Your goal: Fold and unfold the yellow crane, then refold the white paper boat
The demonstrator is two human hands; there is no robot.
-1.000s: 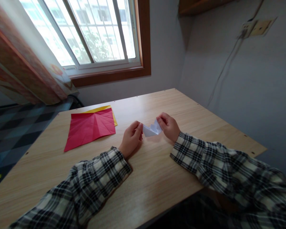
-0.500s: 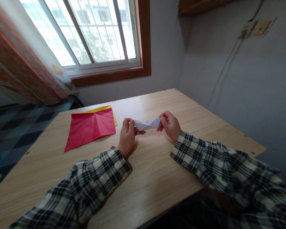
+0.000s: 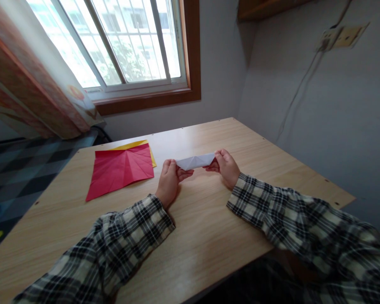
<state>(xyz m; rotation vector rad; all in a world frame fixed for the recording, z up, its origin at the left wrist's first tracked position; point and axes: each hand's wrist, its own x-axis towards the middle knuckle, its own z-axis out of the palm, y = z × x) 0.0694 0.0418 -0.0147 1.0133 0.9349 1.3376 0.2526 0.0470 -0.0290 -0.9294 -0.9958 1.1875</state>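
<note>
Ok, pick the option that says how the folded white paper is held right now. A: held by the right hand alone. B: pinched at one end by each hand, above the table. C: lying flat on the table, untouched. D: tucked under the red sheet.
B: the left hand and the right hand each pinch an end of the folded white paper, stretched between them above the table.

Soft daylight from the window [image 3: 120,42] up and left of the hands, panes blown out white, pale sheen on the table [image 3: 205,236] nearer than the grip, faint shadows beneath hands, wide-angle bending at edges, sharp focus throughout
</note>
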